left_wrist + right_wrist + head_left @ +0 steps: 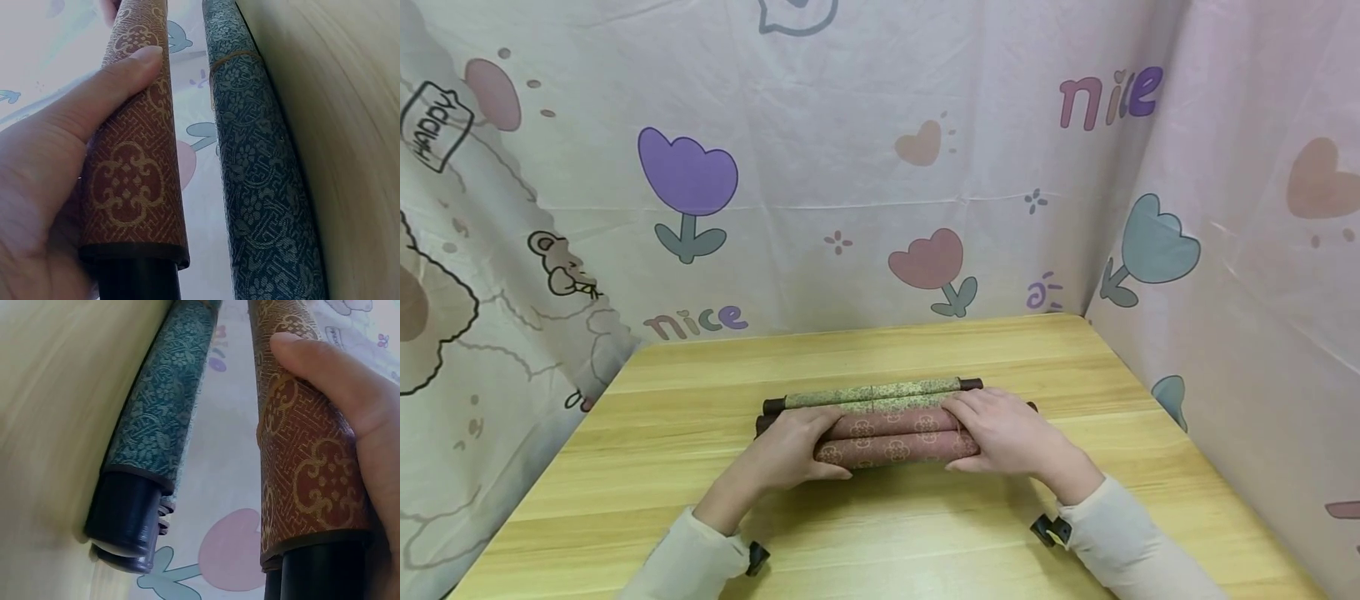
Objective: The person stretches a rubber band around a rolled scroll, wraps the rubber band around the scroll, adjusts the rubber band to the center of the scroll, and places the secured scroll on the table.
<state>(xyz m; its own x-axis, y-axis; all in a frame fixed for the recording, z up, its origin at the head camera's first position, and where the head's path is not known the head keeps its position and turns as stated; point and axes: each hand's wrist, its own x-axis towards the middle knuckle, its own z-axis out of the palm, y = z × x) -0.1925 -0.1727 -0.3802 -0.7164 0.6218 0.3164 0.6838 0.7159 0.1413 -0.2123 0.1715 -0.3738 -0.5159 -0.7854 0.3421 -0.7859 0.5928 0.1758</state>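
Note:
A red-brown scroll (895, 451) with gold flower medallions, showing as two rolls side by side, is held at both ends. My left hand (792, 447) grips its left end, thumb along the near side. At the other end my right hand (1006, 433) grips it the same way. In both wrist views the red scroll is raised apart from a blue-green patterned scroll (262, 187), which lies low on the wooden table. Dark rod ends (128, 512) stick out of the blue-green one. Just behind the red scroll lies a yellow-green scroll (917, 388) with dark ends.
The light wooden table (880, 542) reaches to a printed curtain (820, 167) at the back and sides. Small black devices (1051, 530) sit at both wrists, by the pale sleeves (1135, 533).

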